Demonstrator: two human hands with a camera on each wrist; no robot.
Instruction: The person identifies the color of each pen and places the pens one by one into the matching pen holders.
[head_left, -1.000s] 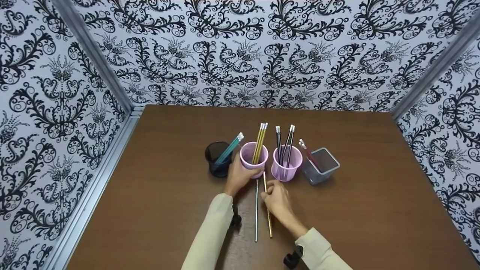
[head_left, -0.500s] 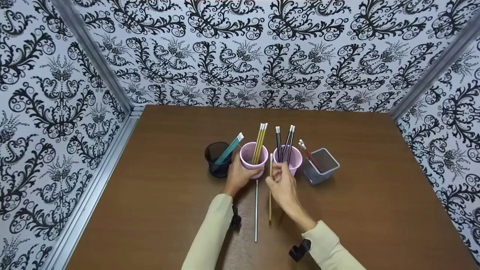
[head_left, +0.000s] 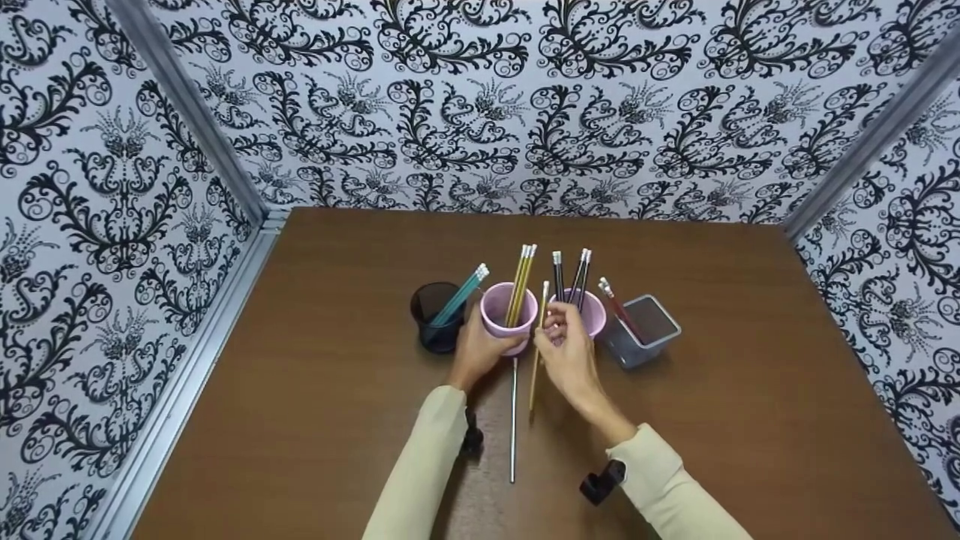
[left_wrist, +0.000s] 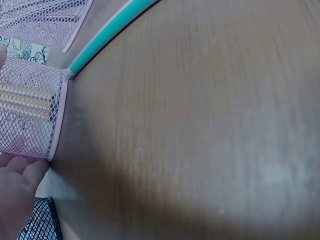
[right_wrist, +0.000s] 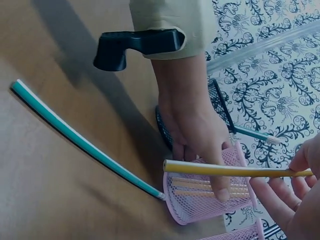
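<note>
My left hand (head_left: 480, 349) grips a pink mesh pencil cup (left_wrist: 30, 132) from its left side, the thumb across its front. Several yellow pencils (head_left: 519, 285) stand in that cup, eraser ends up. Between thumb and fingers, my right hand (head_left: 570, 356) pinches another yellow pencil (right_wrist: 215, 170), held nearly upright off the table, just right of the cup. Its white eraser end points up, and its lower end hangs free above the table. A teal pencil (head_left: 514, 420) lies on the table, its eraser end at the base of the gripped cup.
A black mesh cup (head_left: 435, 339) with teal pencils (head_left: 461, 296) stands at left. To the right are a second pink cup (head_left: 597, 311) with black pencils (head_left: 558, 274), partly behind my right hand, and a square grey holder (head_left: 628, 356) with red pencils (head_left: 621, 307). Patterned walls enclose the table.
My right hand has lifted the yellow pencil off the table and moved it up and forward beside the gripped cup. My left hand and the teal pencil have stayed in place.
</note>
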